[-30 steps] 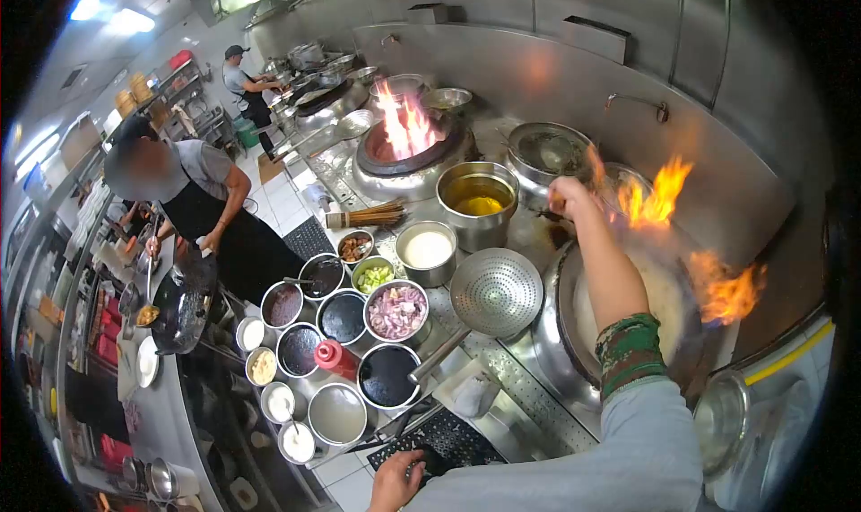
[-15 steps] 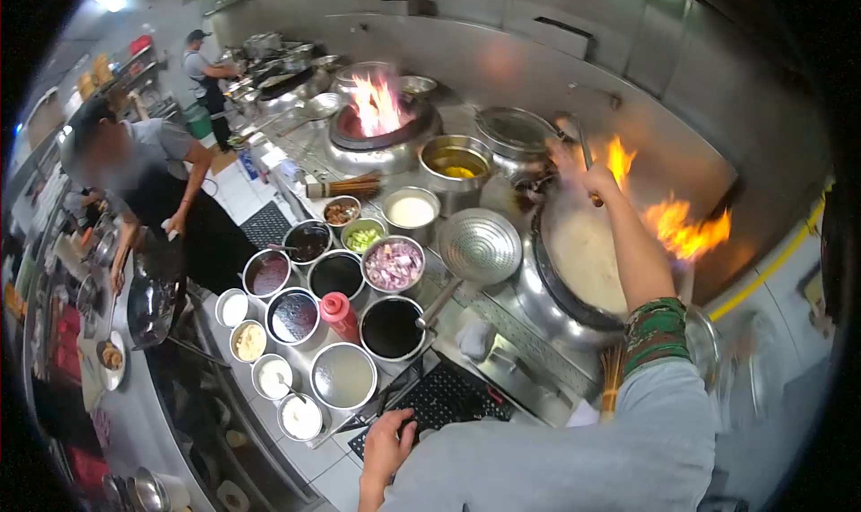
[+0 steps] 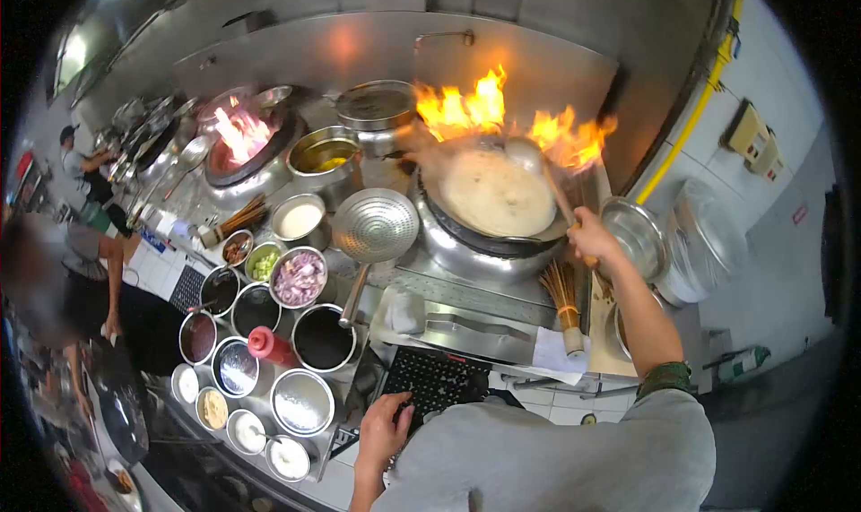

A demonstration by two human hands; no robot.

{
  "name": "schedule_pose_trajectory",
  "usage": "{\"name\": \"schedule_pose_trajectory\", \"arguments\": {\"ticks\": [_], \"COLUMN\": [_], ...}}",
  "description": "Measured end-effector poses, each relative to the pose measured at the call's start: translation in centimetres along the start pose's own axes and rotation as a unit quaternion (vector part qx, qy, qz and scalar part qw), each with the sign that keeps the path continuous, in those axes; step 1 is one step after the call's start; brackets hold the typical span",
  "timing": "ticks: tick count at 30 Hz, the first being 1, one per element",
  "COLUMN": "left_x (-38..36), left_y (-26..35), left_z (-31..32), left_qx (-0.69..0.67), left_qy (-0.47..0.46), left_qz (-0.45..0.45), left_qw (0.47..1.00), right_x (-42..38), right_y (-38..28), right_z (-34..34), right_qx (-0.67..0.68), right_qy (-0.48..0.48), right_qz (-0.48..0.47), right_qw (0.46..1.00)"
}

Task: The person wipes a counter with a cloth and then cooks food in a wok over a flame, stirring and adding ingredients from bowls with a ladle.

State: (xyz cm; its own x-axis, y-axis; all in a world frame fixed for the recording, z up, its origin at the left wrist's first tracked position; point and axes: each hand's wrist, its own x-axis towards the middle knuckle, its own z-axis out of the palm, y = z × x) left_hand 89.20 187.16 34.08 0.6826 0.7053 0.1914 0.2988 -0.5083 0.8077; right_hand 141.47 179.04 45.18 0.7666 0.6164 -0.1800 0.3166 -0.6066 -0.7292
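My right hand (image 3: 592, 236) is closed round the handle of a ladle (image 3: 558, 189), whose bowl is over the right side of a wok (image 3: 491, 234). Pale, cloudy liquid (image 3: 498, 194) fills much of the wok, and flames (image 3: 489, 104) rise behind it. My left hand (image 3: 384, 429) hangs low in front of my body, fingers loosely bent and apart, with nothing visible in it. A perforated strainer (image 3: 377, 223) rests left of the wok, its handle pointing toward me.
Containers of sauces and chopped food, including red onion (image 3: 300, 277), stand at left beside a red squeeze bottle (image 3: 266, 343). A bamboo brush (image 3: 563, 301) lies before the wok; a metal bowl (image 3: 632, 234) is at right. Another burner (image 3: 247, 158) flames. A co-worker (image 3: 85, 261) stands at left.
The view has swung right. My right hand has come back from the far side of the wok to its right front edge, still with the ladle. My left hand stays low.
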Motion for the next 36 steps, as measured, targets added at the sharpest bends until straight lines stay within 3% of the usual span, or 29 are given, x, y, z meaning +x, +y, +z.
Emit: {"name": "schedule_pose_trajectory", "arguments": {"ticks": [4,8,10,13,17,20,30,36], "left_x": [5.6,12.4,15.1,18.2,18.9,18.3,18.8,18.9], "left_y": [1.3,3.8,4.6,3.1,0.9,0.3,-0.3,-1.0], "left_z": [2.4,6.4,9.2,13.8,19.0,20.8,20.1,18.5], "left_qx": [0.035,0.042,0.04,0.052,0.131,0.265,0.231,0.2], "left_qy": [-0.037,-0.067,-0.069,-0.092,-0.13,-0.101,-0.114,-0.163], "left_qz": [0.067,0.096,0.109,0.123,0.117,0.149,0.162,0.188], "left_qw": [0.996,0.992,0.991,0.987,0.976,0.947,0.952,0.948], "right_x": [-3.8,-5.9,-6.1,-7.0,-9.1,-9.6,-11.5,-12.6], "right_y": [1.0,4.2,6.7,8.2,8.5,9.2,7.7,5.7], "right_z": [0.7,-1.2,-2.0,-2.5,-1.6,-1.4,-1.0,0.9], "right_qx": [0.238,0.511,0.6,0.616,0.513,0.498,0.368,0.222], "right_qy": [-0.125,-0.237,-0.293,-0.306,-0.261,-0.255,-0.221,-0.143], "right_qz": [0.108,0.149,0.148,0.131,0.08,0.067,0.066,0.065], "right_qw": [0.957,0.812,0.73,0.714,0.814,0.826,0.901,0.962]}}
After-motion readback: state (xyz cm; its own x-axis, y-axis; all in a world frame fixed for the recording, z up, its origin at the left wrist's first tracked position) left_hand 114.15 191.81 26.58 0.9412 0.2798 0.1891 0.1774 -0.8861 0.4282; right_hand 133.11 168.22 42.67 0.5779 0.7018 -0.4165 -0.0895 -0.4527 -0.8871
